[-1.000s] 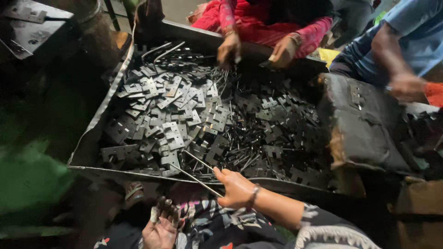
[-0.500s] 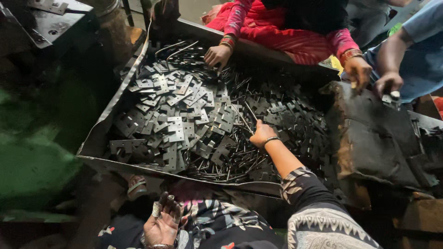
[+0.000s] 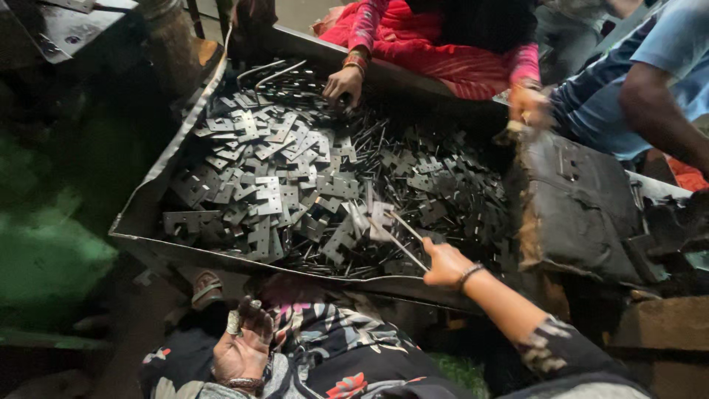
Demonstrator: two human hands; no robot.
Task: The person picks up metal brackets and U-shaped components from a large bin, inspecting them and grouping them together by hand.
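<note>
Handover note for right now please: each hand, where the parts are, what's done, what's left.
Right hand: at the near rim of the tray, fingers closed on thin metal rods lifted off the pile.
Left hand: resting on the lap, palm up, fingers curled around a small metal piece.
Parts: flat punched metal plates and loose rods fill the tray.
Across the tray, another person's hand is picking in the pile.
Done: rods in hand, one small piece in the other.
Left: most of the heap lies unsorted; I cannot see where finished pieces go.
</note>
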